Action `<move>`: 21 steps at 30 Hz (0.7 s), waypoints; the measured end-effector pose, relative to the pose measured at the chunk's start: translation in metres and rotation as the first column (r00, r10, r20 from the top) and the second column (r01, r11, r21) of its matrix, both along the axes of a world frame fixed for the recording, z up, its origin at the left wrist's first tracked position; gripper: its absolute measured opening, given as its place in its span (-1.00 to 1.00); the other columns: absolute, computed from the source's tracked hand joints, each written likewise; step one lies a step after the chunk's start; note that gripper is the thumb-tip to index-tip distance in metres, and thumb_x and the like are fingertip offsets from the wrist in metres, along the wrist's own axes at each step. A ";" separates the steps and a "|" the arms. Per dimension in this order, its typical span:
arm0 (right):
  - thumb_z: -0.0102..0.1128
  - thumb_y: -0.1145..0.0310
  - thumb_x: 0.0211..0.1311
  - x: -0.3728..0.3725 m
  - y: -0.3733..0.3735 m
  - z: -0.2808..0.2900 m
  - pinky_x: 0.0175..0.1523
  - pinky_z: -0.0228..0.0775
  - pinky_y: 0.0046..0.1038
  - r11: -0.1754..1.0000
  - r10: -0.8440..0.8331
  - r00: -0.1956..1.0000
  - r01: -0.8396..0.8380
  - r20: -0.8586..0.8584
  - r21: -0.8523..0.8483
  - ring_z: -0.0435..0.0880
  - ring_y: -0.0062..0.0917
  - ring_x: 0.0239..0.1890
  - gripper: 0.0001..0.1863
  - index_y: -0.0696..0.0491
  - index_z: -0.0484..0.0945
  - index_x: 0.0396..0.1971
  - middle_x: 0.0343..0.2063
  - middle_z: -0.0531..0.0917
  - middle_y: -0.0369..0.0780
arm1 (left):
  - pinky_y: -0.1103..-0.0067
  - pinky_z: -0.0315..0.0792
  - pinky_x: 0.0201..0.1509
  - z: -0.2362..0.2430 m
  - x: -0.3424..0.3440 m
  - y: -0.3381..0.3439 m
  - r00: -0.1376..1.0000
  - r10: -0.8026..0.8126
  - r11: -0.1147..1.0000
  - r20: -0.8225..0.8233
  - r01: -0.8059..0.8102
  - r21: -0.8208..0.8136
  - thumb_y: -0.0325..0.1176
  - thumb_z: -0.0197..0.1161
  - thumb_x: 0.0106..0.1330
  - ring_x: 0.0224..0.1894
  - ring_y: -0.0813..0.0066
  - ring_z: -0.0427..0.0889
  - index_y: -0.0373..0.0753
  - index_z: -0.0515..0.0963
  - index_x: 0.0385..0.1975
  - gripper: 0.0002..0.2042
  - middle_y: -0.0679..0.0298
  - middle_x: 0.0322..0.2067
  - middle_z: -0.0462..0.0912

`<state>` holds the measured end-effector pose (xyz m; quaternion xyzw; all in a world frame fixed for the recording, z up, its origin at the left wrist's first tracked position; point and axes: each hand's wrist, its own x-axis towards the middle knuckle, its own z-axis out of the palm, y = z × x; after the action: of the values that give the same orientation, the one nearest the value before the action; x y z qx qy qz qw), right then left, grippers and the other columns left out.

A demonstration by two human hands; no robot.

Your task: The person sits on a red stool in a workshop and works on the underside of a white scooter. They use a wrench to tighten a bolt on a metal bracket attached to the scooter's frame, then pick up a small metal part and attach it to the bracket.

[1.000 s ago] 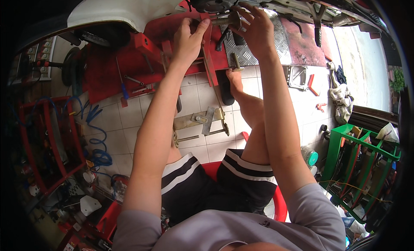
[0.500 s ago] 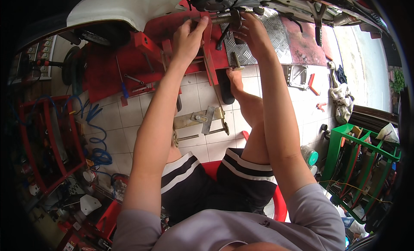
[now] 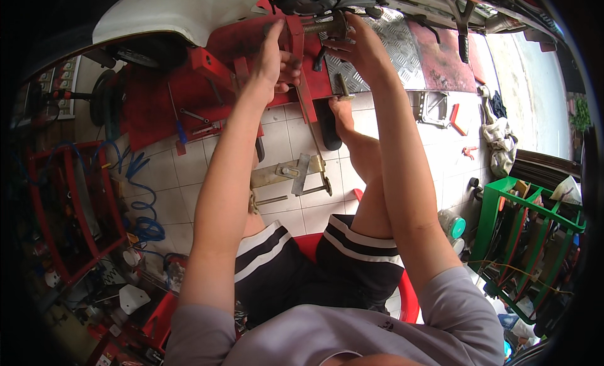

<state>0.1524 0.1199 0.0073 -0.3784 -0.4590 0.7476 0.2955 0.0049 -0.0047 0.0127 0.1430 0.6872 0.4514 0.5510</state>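
A threaded bolt [image 3: 316, 27] with a disc-shaped end [image 3: 337, 25] runs sideways from a red steel post [image 3: 294, 37], under a motorcycle. My left hand [image 3: 274, 67] is beside the post, fingers loosely bent and apart, holding nothing. My right hand [image 3: 362, 46] is at the disc end with fingers spread; one or more fingertips seem to touch it. Lower down, a plated steel bracket [image 3: 277, 176] with threaded rods rests near my legs. A short metal pin [image 3: 342, 83] stands by my bare foot [image 3: 341, 117].
The motorcycle's white panel [image 3: 145, 16] overhangs the red platform [image 3: 154, 98] and checkered metal plate [image 3: 402, 64]. A screwdriver [image 3: 180, 130] and wrenches lie at left. Red rack [image 3: 47, 177], coiled blue hose [image 3: 148, 224], green rack [image 3: 494, 196] and plastic jars [image 3: 454, 227] surround me.
My left hand has let go of the bolt's left end and moved down, fingers loosening. My right hand has shifted slightly left and down around the disc end.
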 end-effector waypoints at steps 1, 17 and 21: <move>-0.09 0.08 0.44 0.000 -0.002 0.000 0.08 0.46 -0.31 1.000 0.007 1.000 -0.007 0.003 -0.027 0.61 -0.37 0.01 -0.56 0.07 0.42 0.13 -0.11 0.64 -0.10 | 0.66 0.20 -0.58 0.001 0.002 -0.001 0.997 -0.053 0.999 0.064 0.054 -0.005 0.57 -0.13 0.07 -0.65 0.59 0.48 -0.22 0.53 -0.62 -0.20 0.41 -0.66 0.51; -0.02 0.15 0.40 -0.006 0.002 0.003 0.07 0.43 -0.35 0.982 -0.020 0.982 0.055 -0.188 0.181 0.57 -0.48 0.00 -0.63 0.05 0.44 0.05 -0.10 0.64 -0.23 | 0.54 0.35 -0.42 -0.006 0.044 0.013 0.989 0.123 0.965 0.077 -0.137 0.225 0.14 0.18 0.30 -0.45 0.54 0.64 -0.14 0.61 -0.28 -0.58 0.38 -0.42 0.65; 0.01 0.12 0.38 -0.005 0.003 -0.005 0.07 0.46 -0.32 0.990 -0.029 0.997 0.040 -0.076 0.138 0.56 -0.47 0.00 -0.59 0.05 0.42 0.09 -0.11 0.62 -0.23 | 0.48 0.36 -0.38 -0.007 0.040 0.014 0.993 0.112 0.970 0.029 -0.116 0.214 0.13 0.19 0.30 -0.42 0.53 0.63 -0.12 0.60 -0.26 -0.60 0.39 -0.41 0.66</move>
<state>0.1476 0.1230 0.0021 -0.3367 -0.4923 0.7219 0.3509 0.0452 0.0092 0.0056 0.1585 0.6368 0.5551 0.5110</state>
